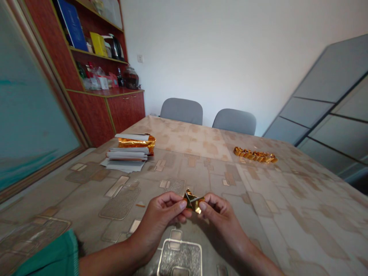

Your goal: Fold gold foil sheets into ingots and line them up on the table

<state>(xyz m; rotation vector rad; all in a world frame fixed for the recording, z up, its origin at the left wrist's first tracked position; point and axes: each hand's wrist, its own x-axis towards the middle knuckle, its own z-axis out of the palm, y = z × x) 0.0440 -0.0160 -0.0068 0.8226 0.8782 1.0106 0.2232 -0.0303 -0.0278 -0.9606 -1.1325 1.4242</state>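
Observation:
Between my two hands, just above the table, is a small piece of folded gold foil paper, with pale edges showing along its creases. My left hand pinches its left end between thumb and fingers. On the other end, the thumb and fingers of my right hand are closed. A stack of gold foil paper sheets, mostly pale side up with some shiny gold, lies ahead to the left. Farther off on the right sits a row of several folded gold foil pieces.
A patterned cloth covers the table. Beyond its far edge stand two grey chairs, near a white wall. A red-brown cabinet with bottles and a kettle is at the far left. A small orange scrap lies left of my hands.

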